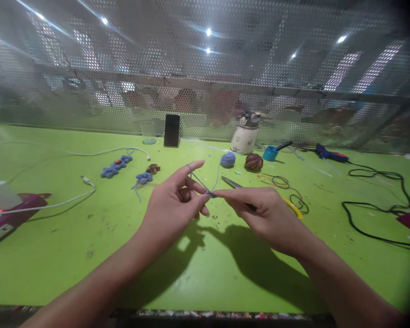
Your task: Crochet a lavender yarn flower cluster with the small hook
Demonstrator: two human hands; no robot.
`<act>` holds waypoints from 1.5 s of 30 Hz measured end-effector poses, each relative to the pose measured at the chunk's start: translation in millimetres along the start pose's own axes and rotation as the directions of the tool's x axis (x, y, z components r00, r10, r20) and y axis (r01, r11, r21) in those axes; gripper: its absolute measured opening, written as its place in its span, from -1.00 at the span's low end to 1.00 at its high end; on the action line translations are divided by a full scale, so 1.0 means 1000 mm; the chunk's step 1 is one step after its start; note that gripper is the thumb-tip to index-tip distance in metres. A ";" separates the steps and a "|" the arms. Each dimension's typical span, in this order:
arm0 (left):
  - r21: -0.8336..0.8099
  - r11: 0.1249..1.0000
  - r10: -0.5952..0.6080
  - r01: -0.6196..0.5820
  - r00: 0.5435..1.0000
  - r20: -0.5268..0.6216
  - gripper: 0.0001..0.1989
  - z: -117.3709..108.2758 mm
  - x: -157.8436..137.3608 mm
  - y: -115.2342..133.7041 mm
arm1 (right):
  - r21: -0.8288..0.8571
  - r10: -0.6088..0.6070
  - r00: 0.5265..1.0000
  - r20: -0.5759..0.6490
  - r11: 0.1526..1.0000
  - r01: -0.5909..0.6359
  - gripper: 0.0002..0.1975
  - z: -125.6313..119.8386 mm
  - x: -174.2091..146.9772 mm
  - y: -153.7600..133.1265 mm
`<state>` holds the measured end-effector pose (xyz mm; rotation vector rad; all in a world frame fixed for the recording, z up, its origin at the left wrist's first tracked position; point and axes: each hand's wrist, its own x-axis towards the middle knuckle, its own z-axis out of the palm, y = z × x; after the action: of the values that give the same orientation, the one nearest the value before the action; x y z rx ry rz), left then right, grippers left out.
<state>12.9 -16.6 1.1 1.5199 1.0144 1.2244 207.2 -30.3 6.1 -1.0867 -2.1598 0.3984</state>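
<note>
My left hand [174, 200] pinches a small piece of blue-purple crochet work [210, 194] between thumb and fingers. Blue yarn [199, 181] loops over its raised index finger and runs down to the piece. My right hand [262, 212] is closed around a crochet hook [250, 206], mostly hidden by the fingers, and its index fingertip meets the piece. From there a strand leads back to a blue yarn ball [228, 159]. Scissors [229, 181] with a yellow handle lie on the table, partly covered by my right hand.
Finished crocheted pieces [116, 166] lie left on the green table [88, 273]. A multicolored yarn ball [253, 162], bottle [245, 134], phone [172, 130] and blue tape roll [270, 153] stand behind. White cables and a power strip [13, 218] are left; a glue gun [331, 154] with black cord is right.
</note>
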 end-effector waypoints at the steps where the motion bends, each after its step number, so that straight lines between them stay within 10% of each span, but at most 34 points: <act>1: 0.008 1.000 -0.009 0.009 1.000 -0.004 -0.33 0.000 0.000 0.000 | 0.013 0.015 1.000 -0.005 1.000 -0.015 -0.56 0.001 0.000 0.000; 9: 0.063 0.997 0.040 -0.036 0.998 -0.057 -0.37 0.000 -0.001 -0.002 | 0.297 0.255 0.966 -0.044 0.926 -0.232 -0.71 0.017 0.002 -0.002; 16: 0.283 0.916 0.321 -0.284 0.942 -0.094 -0.45 0.006 -0.010 -0.007 | 0.704 0.514 0.854 0.081 0.577 -0.414 -0.74 0.031 0.008 -0.008; 22: -0.146 0.988 0.038 -0.051 0.995 -0.089 -0.30 0.004 -0.001 0.000 | 0.867 0.508 0.860 0.044 0.408 -0.286 -0.74 0.044 0.004 -0.011; 27: -0.380 0.913 -0.132 0.149 0.989 0.071 -0.25 -0.005 0.006 0.004 | 0.770 0.430 0.901 -0.053 0.593 -0.238 -0.77 0.038 0.002 -0.007; 34: -0.318 0.942 -0.087 0.104 0.994 0.067 -0.29 -0.016 0.007 0.010 | 0.301 0.054 0.985 -0.167 0.953 -0.001 -0.66 0.015 0.001 -0.003; 45: -0.362 0.928 -0.060 0.083 0.995 0.074 -0.38 -0.017 0.007 0.010 | 0.175 -0.034 0.997 -0.068 0.983 0.046 -0.64 0.006 0.000 -0.004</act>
<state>-1.5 -9.4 13.8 1.2110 0.7438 1.2282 201.2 -32.4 4.0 -0.9431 -2.0435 0.5186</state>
